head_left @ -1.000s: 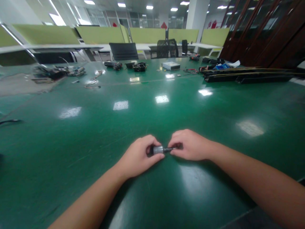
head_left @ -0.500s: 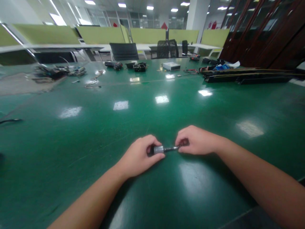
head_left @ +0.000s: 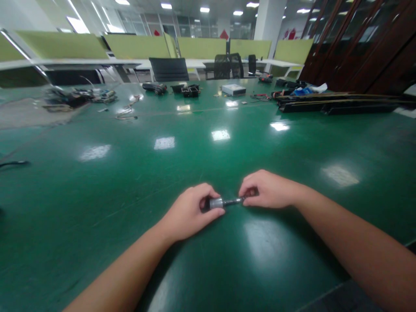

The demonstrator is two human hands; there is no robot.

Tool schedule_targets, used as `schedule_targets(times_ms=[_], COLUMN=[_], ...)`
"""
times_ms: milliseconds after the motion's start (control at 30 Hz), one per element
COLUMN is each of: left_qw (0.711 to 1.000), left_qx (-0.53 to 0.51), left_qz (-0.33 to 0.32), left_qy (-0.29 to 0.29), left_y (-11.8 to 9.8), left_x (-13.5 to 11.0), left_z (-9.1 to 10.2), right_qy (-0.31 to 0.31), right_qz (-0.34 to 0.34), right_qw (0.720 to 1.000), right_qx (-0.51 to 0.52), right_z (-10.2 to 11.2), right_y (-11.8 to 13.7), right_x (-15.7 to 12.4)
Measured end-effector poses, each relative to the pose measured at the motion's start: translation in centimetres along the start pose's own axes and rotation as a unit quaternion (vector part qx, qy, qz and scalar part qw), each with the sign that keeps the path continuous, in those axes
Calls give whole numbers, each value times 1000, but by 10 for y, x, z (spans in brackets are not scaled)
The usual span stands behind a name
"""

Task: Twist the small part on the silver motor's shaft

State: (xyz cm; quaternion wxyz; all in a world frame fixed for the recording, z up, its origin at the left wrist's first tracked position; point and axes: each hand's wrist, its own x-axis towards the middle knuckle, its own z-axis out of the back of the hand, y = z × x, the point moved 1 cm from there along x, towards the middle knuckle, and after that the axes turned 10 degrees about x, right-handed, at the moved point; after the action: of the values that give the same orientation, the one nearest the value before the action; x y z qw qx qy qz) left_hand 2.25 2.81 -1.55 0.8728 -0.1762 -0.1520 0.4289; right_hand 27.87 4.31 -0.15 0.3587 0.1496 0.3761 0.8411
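Low over the green tabletop [head_left: 182,169], my two hands meet at a small silver cylinder [head_left: 216,203] with a thin dark metal shaft [head_left: 232,201] sticking out to the right. My left hand [head_left: 191,210] is closed around the cylinder, thumb on the near side and fingers on the far side; its left end is hidden in the palm. At the shaft's right tip, my right hand [head_left: 261,189] pinches with thumb and fingers. Whether a separate small part sits in that pinch is too small to tell. The cylinder and shaft lie roughly level, left to right.
Circuit boards and loose parts [head_left: 78,97] lie at the far left, near a thin cable [head_left: 126,113]. Farther back are black devices [head_left: 186,90] and a silver box [head_left: 233,89]. Long dark strips [head_left: 334,103] occupy the far right. A black cable end [head_left: 14,164] pokes in from the left.
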Motion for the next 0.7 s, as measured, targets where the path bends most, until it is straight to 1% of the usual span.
schedule_targets(times_ms=[133, 300, 700], left_qw=[1000, 1000, 1000], left_qx=[1, 3, 6], left_qz=[1, 5, -3], left_qy=[-5, -5, 1], left_y=[-2, -2, -4], left_x=[2, 3, 5], left_z=[0, 0, 1], right_qy=[-20, -67, -75], right_qz=[31, 61, 63], right_qw=[999, 996, 995], right_qx=[6, -8, -27], right_z=[-14, -30, -31], right_y=[5, 12, 12], right_x=[8, 16, 13])
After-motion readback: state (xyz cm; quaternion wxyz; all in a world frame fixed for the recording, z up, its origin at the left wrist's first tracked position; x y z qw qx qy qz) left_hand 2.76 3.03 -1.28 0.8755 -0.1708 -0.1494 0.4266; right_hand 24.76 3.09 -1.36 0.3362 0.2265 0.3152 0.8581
